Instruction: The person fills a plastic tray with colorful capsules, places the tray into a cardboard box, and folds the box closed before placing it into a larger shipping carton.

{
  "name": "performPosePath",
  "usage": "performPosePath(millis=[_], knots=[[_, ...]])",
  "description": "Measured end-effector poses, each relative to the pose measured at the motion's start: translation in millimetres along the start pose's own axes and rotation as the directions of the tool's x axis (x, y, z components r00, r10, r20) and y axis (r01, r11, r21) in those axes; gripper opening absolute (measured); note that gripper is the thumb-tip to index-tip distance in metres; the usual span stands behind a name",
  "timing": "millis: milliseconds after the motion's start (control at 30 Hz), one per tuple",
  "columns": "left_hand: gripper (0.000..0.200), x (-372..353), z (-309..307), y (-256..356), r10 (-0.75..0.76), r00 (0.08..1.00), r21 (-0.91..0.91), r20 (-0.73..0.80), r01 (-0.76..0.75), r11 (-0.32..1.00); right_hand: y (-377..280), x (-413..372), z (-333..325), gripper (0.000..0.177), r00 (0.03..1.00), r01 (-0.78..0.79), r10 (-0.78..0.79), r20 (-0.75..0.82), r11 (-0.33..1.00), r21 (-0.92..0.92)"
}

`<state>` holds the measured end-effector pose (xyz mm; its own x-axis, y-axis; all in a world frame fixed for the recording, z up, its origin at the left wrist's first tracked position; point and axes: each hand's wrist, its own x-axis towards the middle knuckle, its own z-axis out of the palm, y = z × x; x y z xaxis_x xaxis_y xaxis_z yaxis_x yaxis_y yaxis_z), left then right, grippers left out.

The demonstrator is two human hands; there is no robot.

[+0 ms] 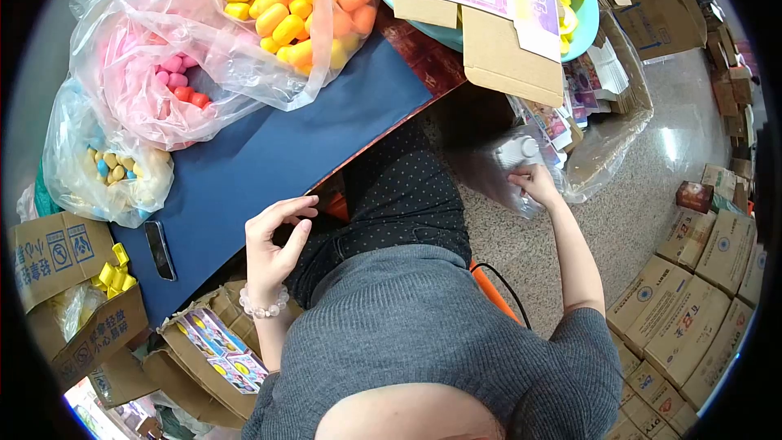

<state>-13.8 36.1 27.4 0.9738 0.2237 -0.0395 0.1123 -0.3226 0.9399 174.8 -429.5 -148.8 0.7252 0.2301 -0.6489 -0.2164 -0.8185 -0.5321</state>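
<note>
My left hand (277, 243) hovers over my lap beside the front edge of the blue table (277, 147). Its fingers are bent, the thumb stands apart, and nothing is in it. Low on the other side, my right hand (535, 185) pinches a clear plastic bag (497, 183). White round pieces (517, 149) show at the top of that bag; their exact kind I cannot make out. An open box of printed cards (590, 85) stands just beyond this hand.
Clear bags of yellow and orange capsules (285, 20), pink pieces (175, 73) and small egg-shaped pieces (114, 167) lie on the table. A phone (160, 251) rests near its edge. A flattened printed carton (513, 49) covers a teal basin (582, 33). Stacked cartons (684, 310) stand right.
</note>
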Motion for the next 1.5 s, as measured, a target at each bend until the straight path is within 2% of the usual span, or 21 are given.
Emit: performPosePath(millis=[100,167,333,400,467,533,600,633,667,733,800,867,900,967,1000,1100,1233,1300,1400,1433,1500], knots=[[0.029,0,-2,-2,0.008,1.0,0.018,-0.015,-0.008,1.0,-3,-4,5,0.025,0.999,0.004,-0.01,-0.05,0.993,-0.121],[0.029,0,-4,0,-0.003,1.0,0.02,-0.005,0.003,1.0,-6,-9,14,0.025,0.918,0.254,-0.372,-0.141,0.822,-0.51],[0.029,0,-5,0,-0.006,1.0,0.013,0.011,0.006,1.0,-1,-11,37,0.02,0.924,0.17,-0.33,-0.192,0.806,-0.566],[0.029,1,-6,0,-0.003,1.0,0.022,-0.008,0.004,1.0,17,-10,56,0.019,0.874,0.135,-0.359,-0.329,0.827,-0.546],[0.029,2,-5,3,0.005,1.0,0.039,0.015,-0.005,0.999,42,-10,68,0.015,0.679,0.159,-0.454,-0.577,0.858,-0.489],[0.028,0,-8,5,-0.008,1.0,0.005,0.013,0.008,1.0,40,-13,58,0.014,0.545,0.352,-0.254,-0.799,0.934,-0.057],[0.027,-3,-11,2,-0.026,1.0,-0.021,0.004,0.026,0.999,56,-24,24,0.026,0.719,0.386,-0.009,-0.695,0.836,0.389],[0.027,-3,-13,3,-0.022,1.0,-0.013,0.01,0.022,1.0,49,-38,6,0.026,0.722,0.331,-0.013,-0.692,0.885,0.329],[0.027,-5,-13,0,-0.059,0.998,-0.051,-0.013,0.058,0.997,16,-61,-17,0.025,0.656,0.414,-0.271,-0.704,0.91,0.035],[0.027,-9,-21,-6,-0.038,0.998,-0.053,-0.053,0.035,0.998,-48,-111,-77,0.023,0.795,0.415,-0.376,-0.476,0.909,-0.024],[0.027,-14,-32,-15,-0.018,0.987,-0.026,-0.162,0.014,1.0,-108,-148,-93,0.027,0.785,0.597,-0.561,-0.264,0.799,0.078],[0.026,-19,-52,-25,-0.065,0.944,0.0,-0.323,0.069,0.998,-155,-157,-73,0.03,0.645,0.76,-0.75,-0.144,0.61,0.225],[0.025,-21,-65,-33,-0.088,0.901,0.003,-0.426,0.099,0.995,-169,-152,-56,0.022,0.692,0.695,-0.718,-0.076,0.633,0.341],[0.022,-15,-106,-46,0.03,0.723,0.219,-0.691,0.17,0.961,-188,-108,9,0.017,0.542,0.694,-0.838,-0.055,0.411,0.591],[0.022,-10,-132,-60,0.127,0.621,0.308,-0.774,0.194,0.931,-235,-107,42,0.014,0.648,0.426,-0.754,0.11,0.478,0.769],[0.025,17,-221,-101,0.268,0.518,0.454,-0.812,0.273,0.848,-291,-77,140,0.025,0.561,-0.001,-0.755,0.339,0.409,0.913],[0.029,56,-300,-140,0.268,0.583,0.603,-0.767,0.512,0.612,-308,-53,207,0.035,0.63,-0.37,-0.523,0.573,0.447,0.815],[0.03,69,-325,-162,0.222,0.624,0.606,-0.75,0.511,0.61,-318,-58,202,0.039,0.703,-0.305,-0.35,0.619,0.638,0.707],[0.025,75,-340,-170,0.174,0.675,0.629,-0.717,0.52,0.577,-334,-61,166,0.041,0.688,0.006,-0.152,0.71,0.979,0.204],[0.025,69,-339,-153,0.169,0.649,0.598,-0.742,0.525,0.606,-352,-64,153,0.035,0.631,0.096,-0.113,0.767,0.993,0.067],[0.03,49,-335,-128,0.264,0.584,0.566,-0.768,0.424,0.707,-416,-87,141,0.031,0.651,0.46,-0.333,0.682,0.888,-0.006]])
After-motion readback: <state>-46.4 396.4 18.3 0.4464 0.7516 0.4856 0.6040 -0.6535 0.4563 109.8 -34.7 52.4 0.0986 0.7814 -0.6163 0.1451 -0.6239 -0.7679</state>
